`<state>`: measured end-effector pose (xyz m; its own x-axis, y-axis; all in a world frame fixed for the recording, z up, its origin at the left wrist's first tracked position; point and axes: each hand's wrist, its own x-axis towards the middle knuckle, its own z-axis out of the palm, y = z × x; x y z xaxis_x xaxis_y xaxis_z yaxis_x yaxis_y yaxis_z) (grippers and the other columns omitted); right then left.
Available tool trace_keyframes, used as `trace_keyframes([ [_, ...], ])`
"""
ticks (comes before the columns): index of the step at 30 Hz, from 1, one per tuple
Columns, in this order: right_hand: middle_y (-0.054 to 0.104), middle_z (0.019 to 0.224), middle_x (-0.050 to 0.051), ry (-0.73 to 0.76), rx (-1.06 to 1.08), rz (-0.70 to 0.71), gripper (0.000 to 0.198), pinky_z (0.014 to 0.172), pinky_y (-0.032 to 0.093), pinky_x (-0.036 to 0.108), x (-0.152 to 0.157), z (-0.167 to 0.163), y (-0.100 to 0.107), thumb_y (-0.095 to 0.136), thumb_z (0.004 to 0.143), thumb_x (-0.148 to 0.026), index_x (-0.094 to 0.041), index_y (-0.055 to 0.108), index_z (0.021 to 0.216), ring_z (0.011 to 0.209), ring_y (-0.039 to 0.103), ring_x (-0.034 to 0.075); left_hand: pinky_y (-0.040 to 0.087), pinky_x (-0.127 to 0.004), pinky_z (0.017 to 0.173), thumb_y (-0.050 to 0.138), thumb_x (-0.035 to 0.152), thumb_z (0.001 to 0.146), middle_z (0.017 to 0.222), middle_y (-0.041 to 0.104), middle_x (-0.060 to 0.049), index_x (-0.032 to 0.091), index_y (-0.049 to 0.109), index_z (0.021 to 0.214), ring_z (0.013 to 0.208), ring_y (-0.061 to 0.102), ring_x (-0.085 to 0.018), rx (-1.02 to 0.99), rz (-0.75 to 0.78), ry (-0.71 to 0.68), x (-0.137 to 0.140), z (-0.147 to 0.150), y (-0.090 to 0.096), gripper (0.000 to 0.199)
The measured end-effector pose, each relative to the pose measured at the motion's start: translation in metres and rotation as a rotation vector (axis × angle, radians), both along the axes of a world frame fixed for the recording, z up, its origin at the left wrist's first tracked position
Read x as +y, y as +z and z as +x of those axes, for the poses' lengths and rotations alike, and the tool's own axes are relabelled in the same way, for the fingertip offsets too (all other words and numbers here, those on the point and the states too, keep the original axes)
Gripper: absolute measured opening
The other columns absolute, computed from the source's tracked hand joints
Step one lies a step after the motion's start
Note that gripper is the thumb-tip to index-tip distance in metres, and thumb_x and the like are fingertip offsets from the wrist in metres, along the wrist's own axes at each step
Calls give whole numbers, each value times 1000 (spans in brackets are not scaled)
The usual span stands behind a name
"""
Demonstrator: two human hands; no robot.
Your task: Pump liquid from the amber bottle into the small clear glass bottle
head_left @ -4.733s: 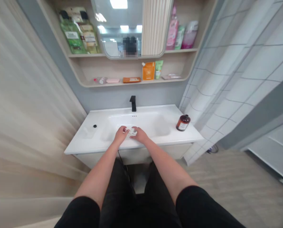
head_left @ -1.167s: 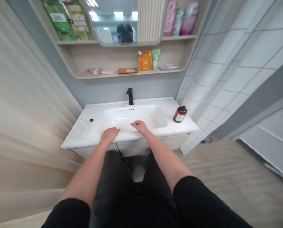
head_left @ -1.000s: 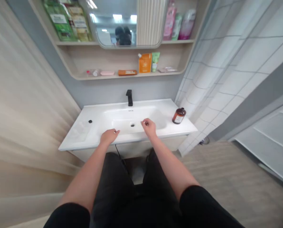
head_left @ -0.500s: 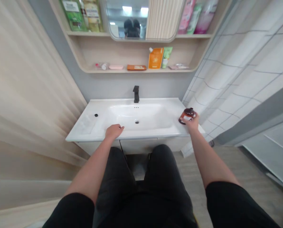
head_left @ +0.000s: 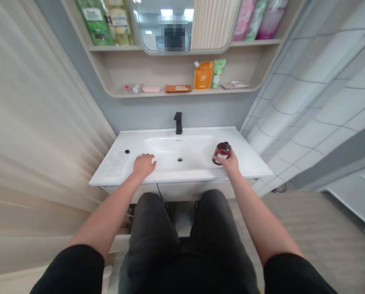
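My right hand (head_left: pixel 230 162) is wrapped round a brown bottle (head_left: pixel 223 150) with a white label, held roughly upright at the right side of the white sink (head_left: pixel 197 174). The bottle's short dark neck points up; no pump shows on it. My left hand (head_left: pixel 144 164) hovers over the left front part of the basin with its fingers loosely spread, holding nothing. A small black cap-like piece (head_left: pixel 127 151) lies on the left ledge, a little beyond and left of that hand.
A black faucet (head_left: pixel 178 123) rises at the back of the sink, behind the drain (head_left: pixel 179 159). Above, a wooden shelf (head_left: pixel 109 92) bears an orange pouch (head_left: pixel 203 76), a green tube (head_left: pixel 218 73) and a pink soap bar (head_left: pixel 151 89). A curtain (head_left: pixel 47 122) hangs on the left.
My right hand has carried the bottle left, from the right ledge to the basin's right side. My left hand has moved slightly away from me, and its fingers have opened from a curl.
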<state>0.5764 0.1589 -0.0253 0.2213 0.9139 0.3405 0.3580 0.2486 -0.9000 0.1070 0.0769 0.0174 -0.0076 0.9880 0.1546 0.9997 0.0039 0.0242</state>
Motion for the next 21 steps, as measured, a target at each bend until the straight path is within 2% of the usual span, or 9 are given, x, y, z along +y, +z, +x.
trace_keyframes([
  [3, 82, 113, 13, 154, 87, -98, 76, 99, 59, 51, -9, -47, 1, 98, 57, -57, -20, 72, 118, 101, 76, 33, 46, -52, 108, 48, 28, 103, 134, 72, -23, 14, 74, 132, 129, 63, -40, 130, 3, 66, 26, -39, 32, 41],
  [5, 83, 113, 11, 240, 77, -135, 72, 101, 59, 51, -12, -73, 1, 99, 57, -54, -21, 74, 116, 104, 76, 34, 44, -54, 109, 51, 23, 100, 136, 69, -26, 13, 76, 125, 130, 61, -41, 173, -74, 133, 46, -64, 49, 36],
  [7, 83, 114, 10, 302, 50, -150, 70, 103, 58, 51, -15, -94, 1, 100, 58, -51, -23, 75, 117, 107, 76, 34, 42, -56, 113, 61, 24, 97, 129, 71, -25, 12, 77, 114, 129, 62, -41, 152, -157, 204, 64, -82, 59, 27],
  [10, 83, 115, 7, 362, 14, -160, 70, 105, 58, 49, -16, -116, -1, 100, 58, -48, -24, 74, 118, 108, 77, 33, 39, -61, 117, 76, 27, 90, 96, 75, -18, 10, 76, 95, 122, 65, -40, 91, -248, 303, 84, -94, 61, 17],
  [13, 83, 115, 6, 384, 9, -169, 70, 104, 59, 47, -15, -127, -5, 100, 60, -45, -24, 72, 121, 107, 77, 32, 43, -65, 115, 83, 28, 86, 73, 69, -12, 8, 72, 81, 116, 68, -41, 55, -268, 353, 94, -97, 55, 23],
  [18, 83, 115, 5, 362, -13, -176, 70, 101, 60, 45, -7, -131, -12, 99, 61, -42, -25, 71, 122, 106, 78, 30, 52, -67, 106, 81, 40, 88, 73, 71, -17, 10, 73, 77, 113, 74, -46, -37, -230, 348, 98, -102, 50, 33],
  [21, 83, 112, 5, 358, -47, -182, 68, 99, 60, 44, -6, -133, -12, 98, 61, -40, -25, 70, 121, 102, 78, 30, 53, -69, 106, 81, 40, 85, 83, 75, -22, 11, 77, 82, 116, 73, -50, -99, -173, 307, 100, -97, 55, 29],
])
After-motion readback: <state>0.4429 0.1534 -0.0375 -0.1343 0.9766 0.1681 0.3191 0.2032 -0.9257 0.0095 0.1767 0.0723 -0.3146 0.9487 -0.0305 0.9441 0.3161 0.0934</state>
